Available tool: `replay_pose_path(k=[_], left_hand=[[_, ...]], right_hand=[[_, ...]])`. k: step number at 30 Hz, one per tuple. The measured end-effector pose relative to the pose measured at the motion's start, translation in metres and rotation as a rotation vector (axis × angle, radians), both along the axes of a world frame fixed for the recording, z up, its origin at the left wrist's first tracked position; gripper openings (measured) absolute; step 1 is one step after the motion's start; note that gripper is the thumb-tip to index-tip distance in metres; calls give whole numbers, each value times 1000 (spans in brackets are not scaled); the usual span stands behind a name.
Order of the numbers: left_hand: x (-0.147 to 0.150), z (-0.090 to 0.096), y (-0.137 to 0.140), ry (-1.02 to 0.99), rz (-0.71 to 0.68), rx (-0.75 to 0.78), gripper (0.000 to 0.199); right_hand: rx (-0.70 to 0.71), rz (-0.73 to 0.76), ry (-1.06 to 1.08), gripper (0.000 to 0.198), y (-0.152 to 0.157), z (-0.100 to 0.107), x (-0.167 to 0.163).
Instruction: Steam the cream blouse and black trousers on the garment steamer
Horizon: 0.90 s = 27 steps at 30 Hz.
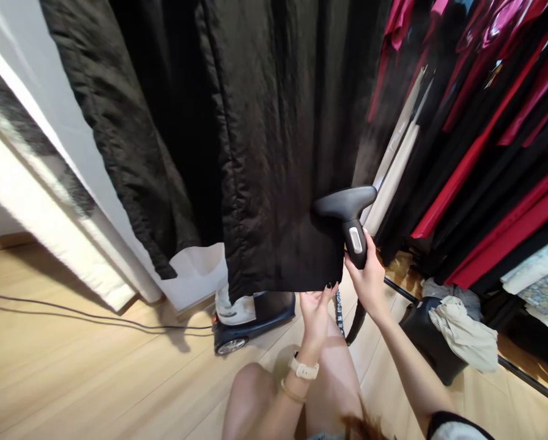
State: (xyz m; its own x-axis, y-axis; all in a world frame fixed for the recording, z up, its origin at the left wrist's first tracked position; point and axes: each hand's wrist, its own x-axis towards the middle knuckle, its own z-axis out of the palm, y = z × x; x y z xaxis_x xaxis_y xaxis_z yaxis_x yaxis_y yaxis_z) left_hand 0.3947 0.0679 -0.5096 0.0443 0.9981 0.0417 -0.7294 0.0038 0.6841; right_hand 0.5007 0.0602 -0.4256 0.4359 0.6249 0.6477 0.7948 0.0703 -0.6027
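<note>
A long black garment [274, 183] hangs down in the middle of the view, wrinkled along its left edge. My left hand [317, 308] pinches its bottom hem near the lower right corner. My right hand [368, 275] is wrapped round the handle of a dark garment steamer head [347, 205]. The head lies against the garment's right side, just above the hem, and faint steam shows near it. Below my right hand a black hose [356, 324] runs down. Behind the hem stands the steamer's wheeled base [255, 318], partly hidden by the cloth.
Pink, red and black clothes [485, 159] hang close together on the right. Under them a black bin [432, 342] carries a beige cloth [466, 333]. A thin cable [95, 318] crosses the wooden floor [72, 379] from the left to the base. White fabric [63, 244] hangs at left.
</note>
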Motion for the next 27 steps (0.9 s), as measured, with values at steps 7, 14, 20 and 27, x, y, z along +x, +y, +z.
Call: replay_pose_path(k=[7, 14, 20, 27], left_hand=[[-2, -8, 6, 164, 14, 6, 52], [0, -12, 8, 258, 7, 57, 51], [-1, -5, 6, 311, 15, 99, 53], [-2, -3, 6, 351, 3, 99, 65]], right_hand=[[30, 14, 15, 72, 29, 28, 5], [80, 57, -1, 74, 60, 75, 13], [57, 91, -49, 76, 88, 133, 9], [113, 125, -62, 71, 120, 195, 0]])
